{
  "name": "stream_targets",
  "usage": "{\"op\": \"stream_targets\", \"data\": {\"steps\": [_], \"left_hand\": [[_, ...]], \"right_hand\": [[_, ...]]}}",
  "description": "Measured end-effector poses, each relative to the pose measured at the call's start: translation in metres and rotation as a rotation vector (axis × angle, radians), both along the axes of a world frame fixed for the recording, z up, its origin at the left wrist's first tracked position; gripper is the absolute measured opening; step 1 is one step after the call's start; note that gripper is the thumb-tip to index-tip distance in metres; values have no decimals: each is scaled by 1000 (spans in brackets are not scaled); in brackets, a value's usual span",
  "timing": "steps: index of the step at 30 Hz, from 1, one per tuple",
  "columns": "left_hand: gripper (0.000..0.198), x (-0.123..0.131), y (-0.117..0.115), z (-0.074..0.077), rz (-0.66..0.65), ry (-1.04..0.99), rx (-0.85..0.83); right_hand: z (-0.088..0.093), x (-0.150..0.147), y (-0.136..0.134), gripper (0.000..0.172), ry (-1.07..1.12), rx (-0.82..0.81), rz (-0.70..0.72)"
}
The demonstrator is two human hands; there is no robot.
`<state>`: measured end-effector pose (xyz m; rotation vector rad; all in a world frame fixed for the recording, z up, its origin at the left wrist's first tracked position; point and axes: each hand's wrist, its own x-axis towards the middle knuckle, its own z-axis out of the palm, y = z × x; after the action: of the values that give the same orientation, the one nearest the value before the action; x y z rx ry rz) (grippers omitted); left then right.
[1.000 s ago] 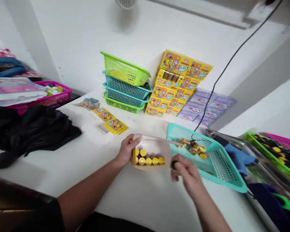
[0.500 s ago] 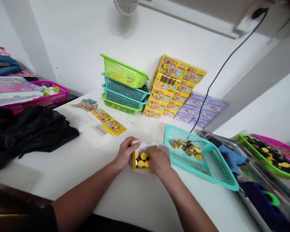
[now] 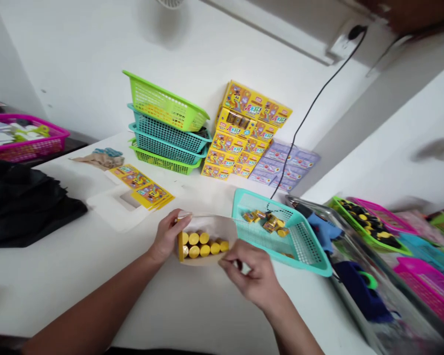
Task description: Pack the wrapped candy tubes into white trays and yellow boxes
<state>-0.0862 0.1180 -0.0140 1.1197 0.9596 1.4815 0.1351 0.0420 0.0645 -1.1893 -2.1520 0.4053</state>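
Observation:
My left hand (image 3: 167, 235) is closed around the left end of an open yellow-edged cardboard box (image 3: 218, 226), white on the inside. Several small round tubs with yellow ends (image 3: 204, 249) lie in two rows in it. At the box's lower right corner, my right hand (image 3: 249, 268) has thumb and forefinger pinched on the edge of the box; its other fingers are curled. Just right of the box, a turquoise basket (image 3: 299, 264) holds several loose gold and yellow tubs (image 3: 272, 223).
Flat yellow printed cartons (image 3: 151, 195) lie back left, near a black cloth (image 3: 29, 207). Stacked baskets (image 3: 166, 140), yellow boxes (image 3: 240, 130) and purple boxes (image 3: 290, 165) stand by the wall. On the right are a metal tray (image 3: 355, 276) with a tape dispenser (image 3: 358, 291) and more baskets (image 3: 377, 227).
My right hand has come out of the box to its lower right corner, uncovering more tubs. My left hand still holds the left end. The view has turned to the right.

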Motion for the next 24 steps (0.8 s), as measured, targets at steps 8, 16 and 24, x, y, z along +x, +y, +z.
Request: {"op": "stream_targets", "data": {"steps": [8,16,24], "left_hand": [[43,1,9,-14,15,-131,-33],[42,-1,11,-17,5,-118,-20],[39,3,8,-11,29,-104,-47]], "right_hand": [[-9,96,119,21,-600,-202,-582],[-50,108,176,29,-667,-396,-432],[2,117,111,40,-285,-416,-377]]}}
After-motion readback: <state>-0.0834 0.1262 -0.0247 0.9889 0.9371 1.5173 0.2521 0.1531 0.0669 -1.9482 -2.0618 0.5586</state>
